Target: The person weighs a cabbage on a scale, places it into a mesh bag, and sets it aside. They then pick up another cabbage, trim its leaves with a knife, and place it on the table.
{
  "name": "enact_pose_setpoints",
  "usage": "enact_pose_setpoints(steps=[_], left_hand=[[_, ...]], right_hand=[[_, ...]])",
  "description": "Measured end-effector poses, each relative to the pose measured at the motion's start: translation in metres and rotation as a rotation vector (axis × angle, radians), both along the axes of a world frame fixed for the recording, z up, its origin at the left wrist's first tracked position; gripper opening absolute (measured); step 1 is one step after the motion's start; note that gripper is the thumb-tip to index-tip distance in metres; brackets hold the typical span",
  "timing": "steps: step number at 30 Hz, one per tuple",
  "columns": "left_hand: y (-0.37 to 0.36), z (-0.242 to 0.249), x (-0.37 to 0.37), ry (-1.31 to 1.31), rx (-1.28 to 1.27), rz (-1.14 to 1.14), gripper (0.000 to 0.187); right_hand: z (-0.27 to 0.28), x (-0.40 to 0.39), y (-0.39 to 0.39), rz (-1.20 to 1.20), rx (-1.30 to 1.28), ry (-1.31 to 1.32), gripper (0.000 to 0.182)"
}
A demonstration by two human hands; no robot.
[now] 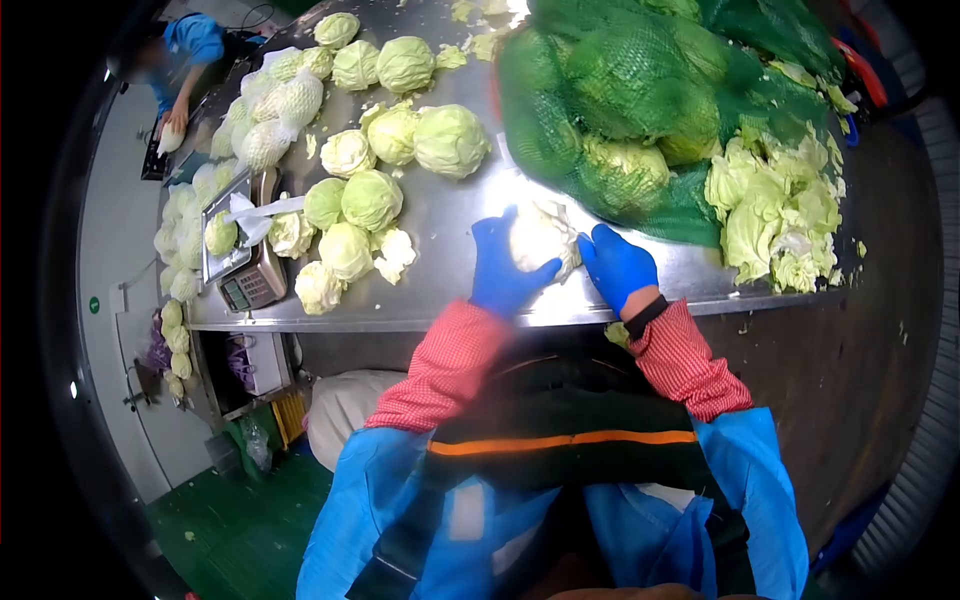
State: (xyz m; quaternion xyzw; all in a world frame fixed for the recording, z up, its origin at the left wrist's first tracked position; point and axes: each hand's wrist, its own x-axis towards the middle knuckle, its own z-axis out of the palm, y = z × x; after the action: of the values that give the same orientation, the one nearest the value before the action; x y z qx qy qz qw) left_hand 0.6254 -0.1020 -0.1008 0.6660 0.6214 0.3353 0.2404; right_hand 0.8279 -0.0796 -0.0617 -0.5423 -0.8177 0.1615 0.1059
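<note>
A pale, nearly white cabbage (540,238) rests on the steel table in front of me, its outline a little blurred. My left hand (500,268), in a blue glove, grips it from the left, with the thumb across its near side. On the right side, my gloved right hand (620,268) has its fingers bent against the cabbage's ragged outer leaves; the exact hold of the fingertips is partly hidden. Just beyond the hands lies a green mesh sack (620,100) with cabbages inside. Loose trimmed leaves (775,215) are heaped to the right.
Several bare cabbages (450,140) stand left on the steel table (460,205). A weighing scale (255,280) sits near the left edge, beside cabbages in white foam nets (265,145). At the far left another person's hand (178,118) touches a pale item.
</note>
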Motion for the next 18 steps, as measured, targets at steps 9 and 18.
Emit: enact_pose_setpoints(steps=[9,18], left_hand=[[-0.036,-0.008,-0.030,-0.117,0.067,-0.039,0.102],[-0.068,-0.001,-0.036,-0.659,-0.175,0.281,0.103]], right_hand=[[-0.041,-0.047,0.042,-0.077,0.088,0.219,0.029],[-0.001,-0.051,0.019,-0.168,-0.037,0.434,0.069]])
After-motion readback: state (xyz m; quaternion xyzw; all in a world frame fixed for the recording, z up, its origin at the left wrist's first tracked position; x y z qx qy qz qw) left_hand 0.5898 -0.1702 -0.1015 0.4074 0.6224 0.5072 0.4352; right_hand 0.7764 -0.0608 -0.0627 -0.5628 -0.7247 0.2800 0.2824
